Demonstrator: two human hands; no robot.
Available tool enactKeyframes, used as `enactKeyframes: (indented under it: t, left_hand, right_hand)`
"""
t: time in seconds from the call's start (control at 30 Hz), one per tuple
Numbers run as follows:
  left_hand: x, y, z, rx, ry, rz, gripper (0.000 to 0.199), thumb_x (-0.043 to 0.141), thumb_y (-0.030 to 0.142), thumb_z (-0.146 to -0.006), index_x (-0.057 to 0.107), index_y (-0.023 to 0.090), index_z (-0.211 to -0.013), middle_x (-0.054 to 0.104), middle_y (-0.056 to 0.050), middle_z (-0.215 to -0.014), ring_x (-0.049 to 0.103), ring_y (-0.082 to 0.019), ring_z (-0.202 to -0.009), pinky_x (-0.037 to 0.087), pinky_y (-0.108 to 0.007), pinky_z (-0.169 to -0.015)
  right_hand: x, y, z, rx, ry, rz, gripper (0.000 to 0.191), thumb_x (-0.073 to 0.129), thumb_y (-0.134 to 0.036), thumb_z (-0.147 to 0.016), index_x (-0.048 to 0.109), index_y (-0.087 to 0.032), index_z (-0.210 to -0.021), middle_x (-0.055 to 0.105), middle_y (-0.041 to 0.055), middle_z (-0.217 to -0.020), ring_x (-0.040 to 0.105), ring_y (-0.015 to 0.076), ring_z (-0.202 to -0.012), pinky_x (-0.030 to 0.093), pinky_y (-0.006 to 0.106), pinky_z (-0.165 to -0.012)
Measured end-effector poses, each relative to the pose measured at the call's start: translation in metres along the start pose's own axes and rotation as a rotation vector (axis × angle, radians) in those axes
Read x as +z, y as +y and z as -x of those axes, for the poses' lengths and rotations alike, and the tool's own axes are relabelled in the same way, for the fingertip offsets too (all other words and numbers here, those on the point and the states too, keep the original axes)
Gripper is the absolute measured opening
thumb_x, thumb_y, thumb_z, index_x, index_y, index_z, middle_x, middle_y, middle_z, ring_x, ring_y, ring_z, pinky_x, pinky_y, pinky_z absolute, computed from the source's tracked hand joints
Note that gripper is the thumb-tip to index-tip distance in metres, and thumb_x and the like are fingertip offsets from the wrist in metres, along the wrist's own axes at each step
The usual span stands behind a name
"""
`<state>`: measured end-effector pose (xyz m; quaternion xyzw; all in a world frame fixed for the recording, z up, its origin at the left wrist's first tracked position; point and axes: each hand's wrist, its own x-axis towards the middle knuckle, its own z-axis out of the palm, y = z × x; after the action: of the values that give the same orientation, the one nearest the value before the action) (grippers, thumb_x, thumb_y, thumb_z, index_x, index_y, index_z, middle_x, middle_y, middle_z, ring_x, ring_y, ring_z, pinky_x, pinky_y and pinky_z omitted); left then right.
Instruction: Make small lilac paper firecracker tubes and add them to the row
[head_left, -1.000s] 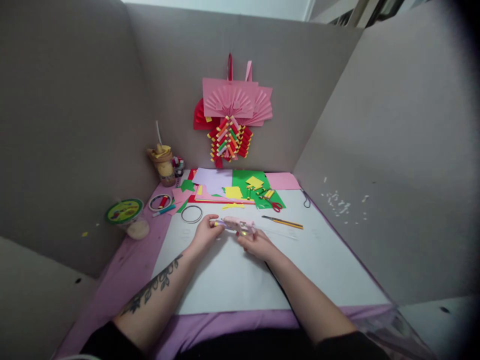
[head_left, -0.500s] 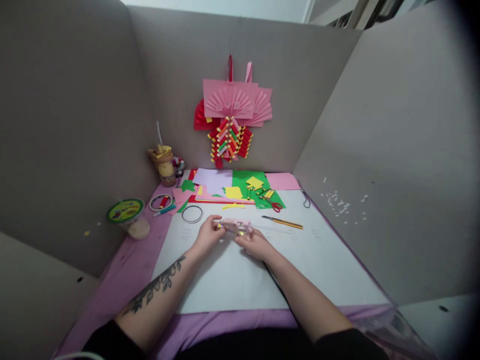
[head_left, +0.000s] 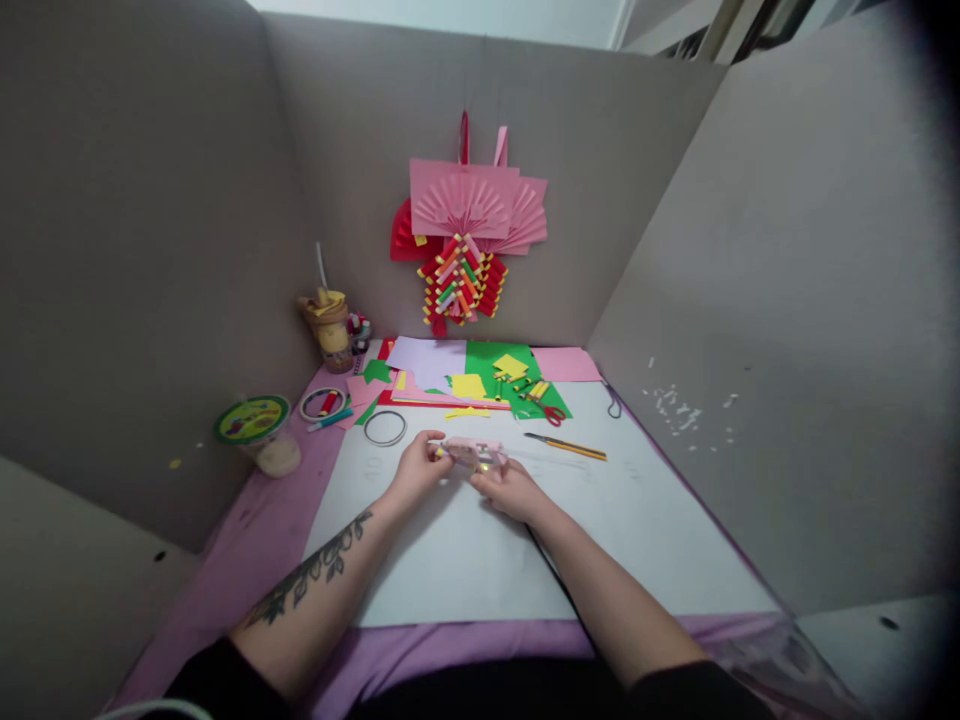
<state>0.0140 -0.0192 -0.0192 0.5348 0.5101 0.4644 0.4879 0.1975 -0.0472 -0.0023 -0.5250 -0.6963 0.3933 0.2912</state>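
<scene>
Glue gun (head_left: 472, 453): pale pink, yellowish glow by the handle; held above the white sheet (head_left: 480, 570).
Right hand (head_left: 514, 490): wrapped around the glue gun's handle.
Left hand (head_left: 420, 467): small roll (head_left: 441, 454) — purple and yellow, mostly covered — pinched at the nozzle.
Lidded cup (head_left: 253, 420): clear sides, green lid; pale mass visible low down.
Drink cup (head_left: 334, 340): straw (head_left: 322, 268) inserted.
Tape ring (head_left: 304, 402): red roll (head_left: 328, 403) enclosed.
Paper fan (head_left: 465, 205): pink, pleated, hung on the gray wall (head_left: 360, 180).

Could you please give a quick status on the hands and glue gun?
Right hand gripping pink glue gun. Left hand holding small purple-and-yellow piece near gun's tip. Craft knife to the right, apart from both hands.
</scene>
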Motion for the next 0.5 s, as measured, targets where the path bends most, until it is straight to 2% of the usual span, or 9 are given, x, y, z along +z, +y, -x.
enactKeyframes:
  t: [0.13,0.27,0.5]
  left_hand:
    - [0.0004,-0.0013,-0.0006,-0.014,0.012,0.042,0.042,0.066,0.020,-0.058,0.054,0.015,-0.098,0.054,0.006,-0.057,0.047,-0.008,-0.047,0.034,-0.019,-0.046]
    - [0.0005,-0.0008,-0.0004,-0.018,0.003,0.029,0.043,0.066,0.020,-0.058,0.053,0.015,-0.099,0.054,0.006,-0.057,0.048,-0.009,-0.047,0.034,-0.019,-0.047]
    - [0.0003,0.0008,-0.0001,-0.003,-0.007,0.011,0.042,0.064,0.020,-0.061,0.050,0.015,-0.100,0.054,0.006,-0.058,0.048,-0.008,-0.047,0.035,-0.019,-0.047]
  right_hand:
    - [-0.0004,-0.0002,-0.0003,-0.037,-0.009,0.015,0.033,0.055,-0.033,-0.074,0.067,-0.021,-0.103,0.068,0.0015,-0.080,0.056,0.0159,-0.064,0.045,0.025,-0.056]
    - [-0.0005,-0.0003,-0.0005,-0.019,-0.005,0.017,0.033,0.055,-0.032,-0.074,0.067,-0.021,-0.102,0.067,0.0011,-0.075,0.054,0.0147,-0.059,0.043,0.024,-0.052]
    - [-0.0001,0.0013,-0.0003,-0.025,-0.013,0.008,0.033,0.054,-0.032,-0.074,0.066,-0.022,-0.103,0.065,0.0005,-0.073,0.053,0.0148,-0.060,0.042,0.024,-0.055]
